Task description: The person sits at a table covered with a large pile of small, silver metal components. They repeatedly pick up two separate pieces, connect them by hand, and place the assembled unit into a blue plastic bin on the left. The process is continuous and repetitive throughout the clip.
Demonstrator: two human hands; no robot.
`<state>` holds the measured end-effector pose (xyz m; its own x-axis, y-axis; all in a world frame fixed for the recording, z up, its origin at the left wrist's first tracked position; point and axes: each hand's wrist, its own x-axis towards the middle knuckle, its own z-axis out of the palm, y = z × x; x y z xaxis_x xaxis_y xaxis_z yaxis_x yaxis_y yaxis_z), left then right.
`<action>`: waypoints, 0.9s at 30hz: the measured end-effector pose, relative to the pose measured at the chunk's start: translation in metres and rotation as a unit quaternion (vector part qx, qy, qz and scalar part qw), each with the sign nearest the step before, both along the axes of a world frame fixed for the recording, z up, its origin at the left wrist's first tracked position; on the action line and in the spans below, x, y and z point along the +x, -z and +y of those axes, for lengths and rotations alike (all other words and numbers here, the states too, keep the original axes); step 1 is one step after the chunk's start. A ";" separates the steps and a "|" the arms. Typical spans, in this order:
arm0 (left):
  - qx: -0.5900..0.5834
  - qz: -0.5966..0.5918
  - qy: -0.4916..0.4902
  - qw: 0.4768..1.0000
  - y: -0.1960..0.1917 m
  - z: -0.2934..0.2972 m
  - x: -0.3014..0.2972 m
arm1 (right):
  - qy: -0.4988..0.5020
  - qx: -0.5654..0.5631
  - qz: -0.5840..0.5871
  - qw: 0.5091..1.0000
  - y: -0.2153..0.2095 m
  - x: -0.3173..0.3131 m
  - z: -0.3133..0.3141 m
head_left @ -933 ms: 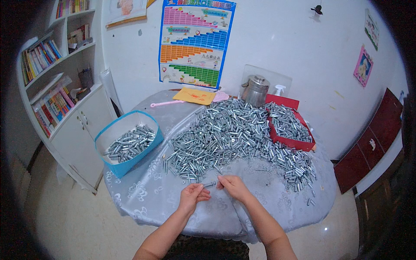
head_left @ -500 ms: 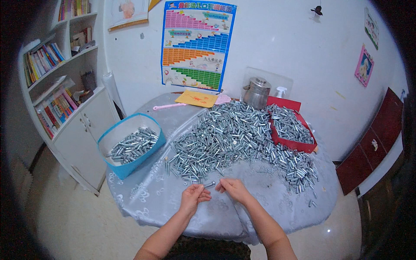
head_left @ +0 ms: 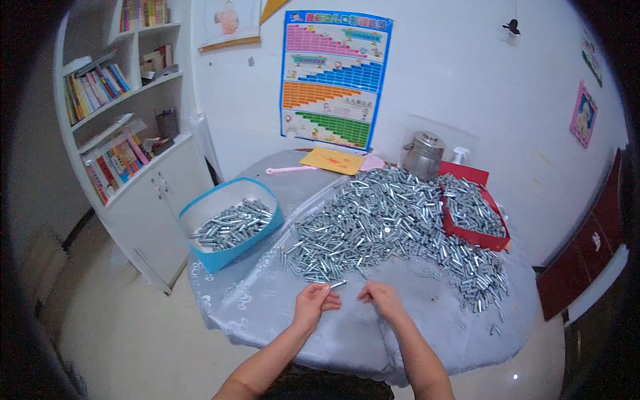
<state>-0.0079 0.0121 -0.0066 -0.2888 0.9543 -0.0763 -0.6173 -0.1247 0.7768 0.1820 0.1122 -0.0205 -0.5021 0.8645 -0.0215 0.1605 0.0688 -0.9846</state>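
Small silvery metal pin (head_left: pixel 339 284) sat pinched in my left hand (head_left: pixel 313 301), fingers closed on one end, over the near part of the round counter under its pale grey patterned cloth (head_left: pixel 267 300). My right hand (head_left: pixel 380 298) was just beside it, fingers drawn together; whether on a second, thinner piece I could not tell, too small to make out.

Just beyond lay the big loose heap of the same silvery pins (head_left: pixel 387 230), its front edge close to both hands.

Risks as I judged them: a light pinch on a smooth pin could let it roll off the cloth to the floor; a sleeveless forearm sweep could drag heap pins toward the near rim. Blue plastic tub of pins (head_left: pixel 230 223) stood left; red tray (head_left: pixel 477 220) right, both heaped, easy to spill if bumped.
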 end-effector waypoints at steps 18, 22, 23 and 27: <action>-0.009 0.625 -0.245 0.741 -0.073 0.057 -0.178 | 0.164 0.028 0.148 0.975 -0.032 0.012 -0.001; 0.080 0.719 -0.153 0.673 -0.068 0.046 -0.134 | 0.174 0.031 0.115 0.977 -0.029 0.016 0.000; 0.084 0.723 -0.100 0.678 -0.068 0.041 -0.121 | 0.174 0.022 0.119 0.977 -0.030 0.016 -0.001; 0.055 0.750 -0.009 0.659 -0.063 0.020 -0.075 | 0.172 0.006 0.110 0.979 -0.033 0.016 -0.004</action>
<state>-0.0826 0.0326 0.0559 0.0283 0.9254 0.3778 0.8380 -0.2280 0.4957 0.1977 0.1085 0.0125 -0.1736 0.9827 0.0650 -0.0389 0.0591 -0.9975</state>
